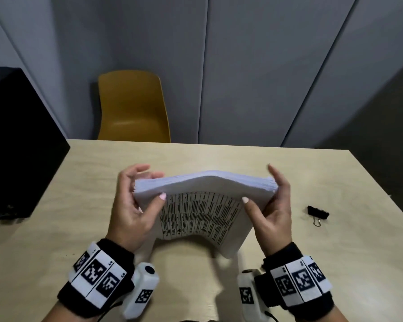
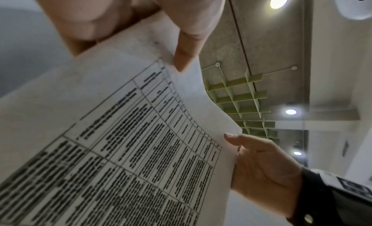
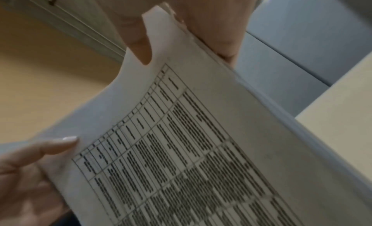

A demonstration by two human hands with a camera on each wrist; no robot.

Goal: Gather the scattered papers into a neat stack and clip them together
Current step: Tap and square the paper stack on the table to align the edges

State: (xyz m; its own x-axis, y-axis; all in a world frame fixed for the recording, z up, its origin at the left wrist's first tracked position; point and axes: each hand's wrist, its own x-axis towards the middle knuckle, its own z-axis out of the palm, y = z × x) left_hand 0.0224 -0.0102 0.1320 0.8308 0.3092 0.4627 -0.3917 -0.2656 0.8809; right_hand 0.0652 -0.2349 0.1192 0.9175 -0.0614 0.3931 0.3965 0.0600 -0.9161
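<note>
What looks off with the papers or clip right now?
The stack, held on edge between the left hand and right hand, bows in the middle rather than standing flat. The clip lies unused on the table.

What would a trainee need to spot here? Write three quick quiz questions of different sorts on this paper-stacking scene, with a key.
1. True or false: the black metal binder clip is already clamped on the thick white stack of printed papers.
2. Which hands hold the stack? A) left hand only B) right hand only C) both
3. Fill in: behind the light wooden table stands a ____ plastic chair.

Key
1. False: the clip lies on the table, to the right of the stack, apart from it.
2. C: the left hand and the right hand each grip one side, thumbs on the printed face.
3. Yellow.
</note>
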